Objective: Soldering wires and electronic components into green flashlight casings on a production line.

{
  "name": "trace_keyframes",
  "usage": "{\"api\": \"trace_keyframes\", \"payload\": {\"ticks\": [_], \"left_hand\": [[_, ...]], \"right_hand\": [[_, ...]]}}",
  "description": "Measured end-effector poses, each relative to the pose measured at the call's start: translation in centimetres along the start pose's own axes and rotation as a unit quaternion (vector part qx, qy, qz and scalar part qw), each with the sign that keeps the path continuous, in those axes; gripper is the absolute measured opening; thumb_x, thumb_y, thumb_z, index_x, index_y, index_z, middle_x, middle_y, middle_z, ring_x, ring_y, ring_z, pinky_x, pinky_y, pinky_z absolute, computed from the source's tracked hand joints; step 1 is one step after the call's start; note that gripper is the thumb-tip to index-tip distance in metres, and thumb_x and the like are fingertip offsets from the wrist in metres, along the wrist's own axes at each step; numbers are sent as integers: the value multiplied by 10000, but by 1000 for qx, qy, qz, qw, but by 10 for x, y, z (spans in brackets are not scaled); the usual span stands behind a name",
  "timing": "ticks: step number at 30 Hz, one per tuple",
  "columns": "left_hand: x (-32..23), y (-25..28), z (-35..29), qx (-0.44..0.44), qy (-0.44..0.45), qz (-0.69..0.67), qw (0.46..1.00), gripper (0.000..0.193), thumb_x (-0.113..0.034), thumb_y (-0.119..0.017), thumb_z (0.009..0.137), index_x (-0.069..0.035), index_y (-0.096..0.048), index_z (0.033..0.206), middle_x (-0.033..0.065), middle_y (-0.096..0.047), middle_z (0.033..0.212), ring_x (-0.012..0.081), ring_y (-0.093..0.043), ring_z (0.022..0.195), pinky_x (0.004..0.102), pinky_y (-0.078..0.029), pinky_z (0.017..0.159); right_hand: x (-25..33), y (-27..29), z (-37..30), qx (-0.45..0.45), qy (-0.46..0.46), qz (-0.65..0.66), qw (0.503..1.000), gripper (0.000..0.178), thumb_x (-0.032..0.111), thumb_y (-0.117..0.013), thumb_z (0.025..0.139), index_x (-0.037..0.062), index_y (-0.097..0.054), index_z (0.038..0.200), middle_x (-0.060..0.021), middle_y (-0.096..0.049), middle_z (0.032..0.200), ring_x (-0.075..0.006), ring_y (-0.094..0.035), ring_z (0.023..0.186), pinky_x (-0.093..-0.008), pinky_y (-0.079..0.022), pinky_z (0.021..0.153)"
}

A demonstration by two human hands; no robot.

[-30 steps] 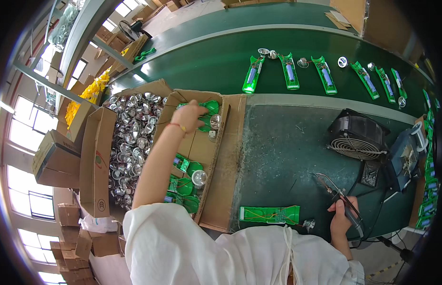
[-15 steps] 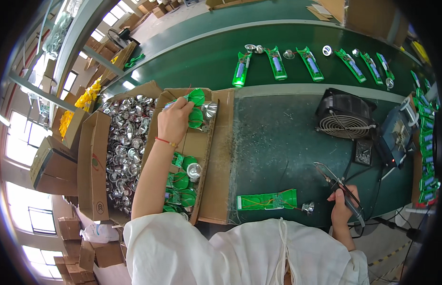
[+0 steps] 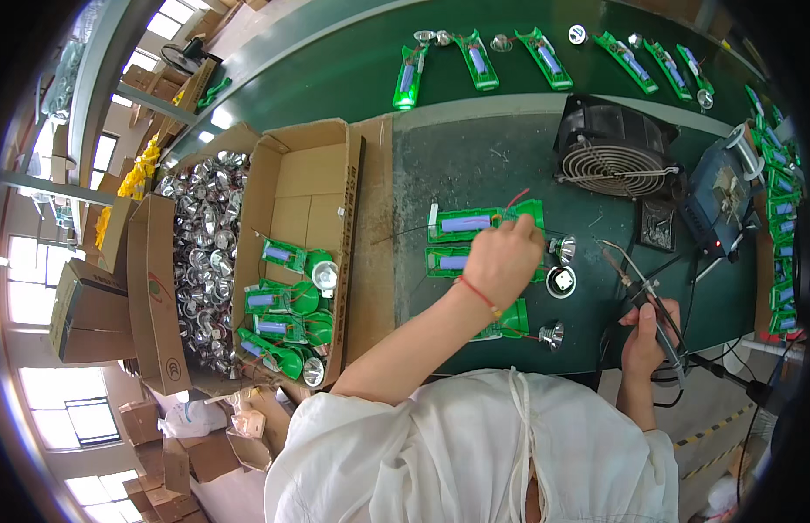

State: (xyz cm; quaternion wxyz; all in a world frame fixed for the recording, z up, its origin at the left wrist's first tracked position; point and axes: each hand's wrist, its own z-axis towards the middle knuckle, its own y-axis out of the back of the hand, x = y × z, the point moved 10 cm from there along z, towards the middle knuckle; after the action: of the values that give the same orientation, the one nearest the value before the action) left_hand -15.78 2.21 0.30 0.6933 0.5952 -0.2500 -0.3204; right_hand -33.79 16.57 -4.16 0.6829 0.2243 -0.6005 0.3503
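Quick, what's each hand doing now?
Left hand: curled over a long green plastic casing; grip unclear.
Right hand: closed around a dark-handled soldering iron.

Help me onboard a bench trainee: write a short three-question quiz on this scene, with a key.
1. What does the right hand hold?
A) a loose purple battery cell
B) a slim, black-handled soldering iron
C) a white plastic bag
2. Fill in: from the worker's view, the boxy black fan with a round metal grille stands to the ____ of the open brown cardboard box heaped with shiny silver reflectors.
3. True or false: the left hand is inside that box.

Key: 1. B. 2. right. 3. False; it is over long green plastic housings on the bench.
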Motion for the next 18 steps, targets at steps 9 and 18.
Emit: {"api": "trace_keyframes", "payload": {"ticks": [9, 18], "left_hand": [[159, 48, -68, -155, 230, -149, 949, 96, -121, -626, 755, -54, -630, 823, 104, -606, 762, 259, -601, 667, 340, -476, 587], [181, -49, -37, 122, 286, -356, 881, 206, -110, -667, 725, -32, -646, 915, 102, -654, 736, 186, -627, 681, 289, -485, 657]], "right_hand": [[-6, -2, 3, -5, -7, 7, 1000, 127, 65, -549, 806, -22, -498, 883, -83, -528, 671, -122, -519, 514, -246, -483, 487], [3, -26, -6, 25, 3, -17, 1000, 118, 80, -534, 834, -18, -496, 889, -69, -510, 621, -121, -494, 514, -244, -455, 494]]}}
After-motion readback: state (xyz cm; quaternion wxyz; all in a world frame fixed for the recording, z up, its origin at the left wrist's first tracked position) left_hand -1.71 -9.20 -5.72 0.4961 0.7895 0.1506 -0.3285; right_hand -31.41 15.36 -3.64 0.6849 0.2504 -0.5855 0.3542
